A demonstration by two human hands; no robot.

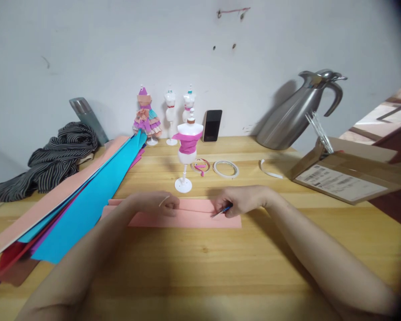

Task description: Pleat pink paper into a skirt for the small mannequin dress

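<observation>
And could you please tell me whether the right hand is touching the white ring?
Apart: the head view shows wooden tabletop between the right hand and the white ring.

A plain, pale bluish-white wall (pixel 120 53) stands behind a light wood-grain counter (pixel 203 276); upper centre, a thin reddish cord (pixel 234 10) spans two fixings, with small dark holes (pixel 234 46) below; soft shadows fall on wall and counter.
</observation>
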